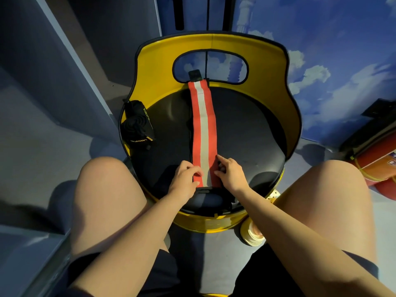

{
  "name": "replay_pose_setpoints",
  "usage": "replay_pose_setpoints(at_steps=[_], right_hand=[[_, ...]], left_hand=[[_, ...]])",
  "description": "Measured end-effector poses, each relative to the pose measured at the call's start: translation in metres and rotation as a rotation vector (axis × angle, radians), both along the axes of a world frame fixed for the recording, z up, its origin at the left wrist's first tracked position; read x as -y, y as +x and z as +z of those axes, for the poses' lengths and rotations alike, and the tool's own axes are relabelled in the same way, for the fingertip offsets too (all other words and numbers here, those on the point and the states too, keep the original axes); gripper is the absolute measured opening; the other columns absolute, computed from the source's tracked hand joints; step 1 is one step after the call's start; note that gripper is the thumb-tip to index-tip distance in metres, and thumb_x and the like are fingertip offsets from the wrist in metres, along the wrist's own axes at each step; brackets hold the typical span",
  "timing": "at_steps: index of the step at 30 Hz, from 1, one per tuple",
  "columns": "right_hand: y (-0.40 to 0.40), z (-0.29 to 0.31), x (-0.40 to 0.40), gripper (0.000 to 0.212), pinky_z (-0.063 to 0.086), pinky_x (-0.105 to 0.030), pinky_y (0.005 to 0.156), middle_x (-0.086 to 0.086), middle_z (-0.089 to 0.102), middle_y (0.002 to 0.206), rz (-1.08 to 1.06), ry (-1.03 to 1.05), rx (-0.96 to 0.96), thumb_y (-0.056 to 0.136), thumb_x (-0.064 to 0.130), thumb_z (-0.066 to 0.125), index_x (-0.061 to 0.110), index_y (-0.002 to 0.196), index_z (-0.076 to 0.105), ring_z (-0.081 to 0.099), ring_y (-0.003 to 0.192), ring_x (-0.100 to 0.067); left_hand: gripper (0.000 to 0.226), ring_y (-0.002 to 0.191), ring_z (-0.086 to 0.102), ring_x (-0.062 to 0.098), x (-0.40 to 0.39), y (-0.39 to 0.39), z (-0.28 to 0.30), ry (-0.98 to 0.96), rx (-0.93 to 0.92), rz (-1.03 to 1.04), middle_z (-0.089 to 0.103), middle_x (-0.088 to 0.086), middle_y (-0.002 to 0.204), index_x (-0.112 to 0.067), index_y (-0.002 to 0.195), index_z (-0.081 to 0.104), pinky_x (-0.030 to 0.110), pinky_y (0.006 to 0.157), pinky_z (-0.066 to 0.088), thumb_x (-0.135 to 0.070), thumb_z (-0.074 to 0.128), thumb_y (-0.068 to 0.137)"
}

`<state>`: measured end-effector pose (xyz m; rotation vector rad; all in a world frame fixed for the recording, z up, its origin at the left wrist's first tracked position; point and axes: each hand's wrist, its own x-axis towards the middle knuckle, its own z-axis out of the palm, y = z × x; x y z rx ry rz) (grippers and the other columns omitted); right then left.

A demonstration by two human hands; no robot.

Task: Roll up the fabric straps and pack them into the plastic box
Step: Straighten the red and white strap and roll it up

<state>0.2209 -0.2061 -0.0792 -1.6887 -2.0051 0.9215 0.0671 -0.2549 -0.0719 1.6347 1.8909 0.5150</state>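
Note:
A red fabric strap [202,129] with a pale middle stripe lies flat and lengthwise on the black seat of a yellow chair [246,133]. Its far end carries a black tab [194,75] at the chair back's cut-out. My left hand [186,177] pinches the strap's near left edge, thumb on top. My right hand [230,174] pinches the near right edge. A black band [204,189] crosses the strap's near end. At the seat's left edge sits a rolled black strap [138,125] with yellow lettering. No plastic box is in view.
My bare knees [107,202] flank the chair on both sides. A grey wall panel [53,82] stands at left and a blue cloud-patterned wall [332,61] at right. A red and black object [377,155] lies on the floor at right. A pale shoe [252,233] shows below the seat.

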Motion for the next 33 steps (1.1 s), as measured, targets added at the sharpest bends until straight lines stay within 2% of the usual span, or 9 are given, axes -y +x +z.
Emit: replay_pose_setpoints(at_steps=[5,7,9,11,14,19,23,29,33], right_hand=[[-0.002,-0.004,0.002,0.058,0.044,-0.031,0.098,-0.01,0.05,0.122,-0.003,0.055,-0.01,0.089,0.006,0.06,0.018,0.142,0.039,0.054,0.112,-0.026],[-0.003,-0.004,0.004,0.055,0.047,-0.033,0.095,-0.01,0.05,0.12,0.008,0.087,-0.011,0.089,0.005,0.059,0.018,0.139,0.041,0.055,0.11,-0.027],[-0.003,-0.004,0.005,0.051,0.047,-0.031,0.091,-0.011,0.049,0.117,0.011,0.102,-0.019,0.089,0.004,0.057,0.016,0.136,0.044,0.056,0.106,-0.027],[-0.003,-0.003,0.006,0.05,0.047,-0.03,0.089,-0.01,0.048,0.118,0.018,0.109,-0.015,0.089,0.005,0.058,0.015,0.136,0.044,0.056,0.105,-0.027],[0.003,0.0,0.007,0.051,0.048,-0.031,0.09,-0.009,0.045,0.122,0.084,0.169,0.06,0.088,0.009,0.062,0.014,0.136,0.045,0.051,0.109,-0.026],[0.016,0.024,0.008,0.024,0.051,-0.034,0.083,-0.002,0.059,0.109,0.425,0.247,0.238,0.089,0.026,0.061,0.018,0.111,0.066,0.057,0.102,-0.02],[0.026,0.034,0.013,0.029,0.049,-0.035,0.08,-0.001,0.058,0.113,0.623,0.218,0.41,0.088,0.037,0.059,0.019,0.11,0.065,0.056,0.105,-0.02],[0.024,0.023,0.026,0.037,0.047,-0.034,0.081,-0.002,0.054,0.116,0.558,0.286,0.421,0.091,0.038,0.054,0.019,0.122,0.054,0.055,0.107,-0.023],[0.019,0.015,0.025,0.031,0.049,-0.033,0.082,-0.002,0.057,0.109,0.445,0.288,0.314,0.091,0.038,0.055,0.02,0.115,0.059,0.056,0.104,-0.022]], left_hand=[[0.013,0.1,0.057,0.016,0.004,-0.002,0.012,-0.005,-0.047,-0.179,0.059,-0.006,0.107,-0.019,0.095,0.071,0.03,0.086,0.048,-0.017,0.059,0.091],[0.017,0.103,0.056,0.016,0.007,-0.003,0.017,-0.026,-0.088,-0.207,0.061,-0.006,0.11,-0.022,0.102,0.07,0.031,0.086,0.048,-0.029,0.061,0.089],[0.028,0.109,0.052,0.015,0.009,-0.004,0.02,-0.041,-0.241,-0.316,0.057,-0.008,0.116,-0.027,0.111,0.064,0.033,0.088,0.045,-0.039,0.063,0.086],[0.032,0.115,0.046,0.016,0.011,-0.004,0.021,-0.021,-0.385,-0.42,0.053,-0.007,0.12,-0.026,0.116,0.058,0.034,0.088,0.043,-0.038,0.062,0.086],[0.026,0.118,0.044,0.018,0.012,-0.002,0.021,0.016,-0.44,-0.459,0.051,-0.003,0.121,-0.022,0.116,0.056,0.036,0.09,0.042,-0.027,0.058,0.091],[0.026,0.119,0.045,0.019,0.012,-0.002,0.025,0.034,-0.467,-0.495,0.051,-0.002,0.123,-0.021,0.12,0.058,0.035,0.091,0.042,-0.025,0.051,0.095],[0.026,0.116,0.049,0.022,0.01,0.002,0.029,0.022,-0.539,-0.5,0.053,0.002,0.122,-0.017,0.119,0.058,0.035,0.086,0.042,-0.024,0.047,0.096],[0.028,0.11,0.055,0.025,0.004,0.0,0.03,-0.06,-0.396,-0.326,0.056,0.002,0.122,-0.019,0.121,0.06,0.036,0.089,0.046,-0.023,0.053,0.094],[0.028,0.113,0.054,0.024,0.001,-0.001,0.024,-0.121,-0.259,-0.184,0.057,0.001,0.125,-0.022,0.121,0.061,0.035,0.093,0.044,-0.025,0.056,0.093]])
